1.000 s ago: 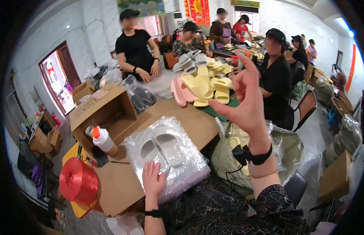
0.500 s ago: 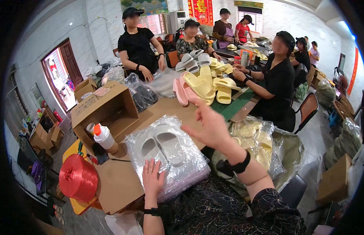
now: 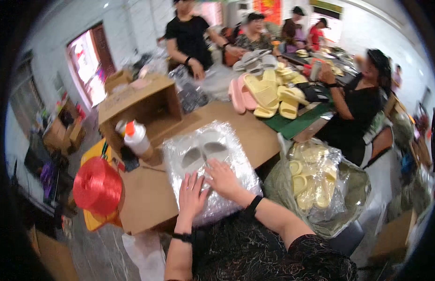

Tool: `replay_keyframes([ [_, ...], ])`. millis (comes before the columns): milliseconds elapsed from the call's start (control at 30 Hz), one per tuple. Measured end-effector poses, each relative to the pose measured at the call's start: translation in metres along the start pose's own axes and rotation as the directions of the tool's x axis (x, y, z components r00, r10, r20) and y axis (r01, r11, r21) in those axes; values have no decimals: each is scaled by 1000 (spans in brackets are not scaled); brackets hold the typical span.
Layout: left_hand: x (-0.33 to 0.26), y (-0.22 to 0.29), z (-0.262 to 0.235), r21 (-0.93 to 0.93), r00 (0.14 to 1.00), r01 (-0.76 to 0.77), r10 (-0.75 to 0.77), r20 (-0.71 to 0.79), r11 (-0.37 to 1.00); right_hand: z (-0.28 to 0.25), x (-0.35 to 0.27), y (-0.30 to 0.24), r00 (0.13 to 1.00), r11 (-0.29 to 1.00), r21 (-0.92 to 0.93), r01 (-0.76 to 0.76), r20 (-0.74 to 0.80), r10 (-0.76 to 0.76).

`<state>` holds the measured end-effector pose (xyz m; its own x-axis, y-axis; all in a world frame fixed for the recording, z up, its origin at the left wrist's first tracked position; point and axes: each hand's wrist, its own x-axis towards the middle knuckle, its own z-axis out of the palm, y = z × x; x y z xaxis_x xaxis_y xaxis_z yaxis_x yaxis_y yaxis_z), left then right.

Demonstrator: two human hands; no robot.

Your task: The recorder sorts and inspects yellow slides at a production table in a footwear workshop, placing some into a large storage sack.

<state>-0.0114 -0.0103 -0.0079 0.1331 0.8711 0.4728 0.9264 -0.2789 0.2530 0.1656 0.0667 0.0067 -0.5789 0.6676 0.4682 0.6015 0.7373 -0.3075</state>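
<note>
A stack of clear plastic bags (image 3: 241,175) lies on the cardboard-covered table in front of me. Through the topmost film shows a pair of grey slippers (image 3: 214,149). My left hand (image 3: 193,194) rests flat on the near left part of the film, fingers stretched. Right beside it, my right hand (image 3: 223,179) presses on the bag over the near part of the slippers, its fingers extended and nothing gripped. Both wrists wear black bands.
An open cardboard box (image 3: 147,105), a white bottle with an orange cap (image 3: 137,138) and a red twine spool (image 3: 98,185) stand left. Yellow slippers (image 3: 262,91) and pink slippers (image 3: 242,93) pile up ahead. Bagged yellow slippers (image 3: 313,180) fill a sack at right. Co-workers surround the far table.
My right hand has come down from the air at the right onto the bagged slippers beside my left. The view has swung, and a co-worker at right has raised a hand.
</note>
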Motion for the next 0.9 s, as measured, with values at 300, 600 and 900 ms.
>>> replay_keyframes([
  [300,7,3,5,-55,999,28,-30,-44,998,-30,-62,119,971,903,-373,-213,-182,154],
  [600,3,7,-4,-73,999,44,-43,18,996,-44,27,6,926,931,49,-363,-94,366],
  [900,9,5,0,-20,1000,-18,17,-18,1000,13,89,21,861,849,-165,-503,-14,508],
])
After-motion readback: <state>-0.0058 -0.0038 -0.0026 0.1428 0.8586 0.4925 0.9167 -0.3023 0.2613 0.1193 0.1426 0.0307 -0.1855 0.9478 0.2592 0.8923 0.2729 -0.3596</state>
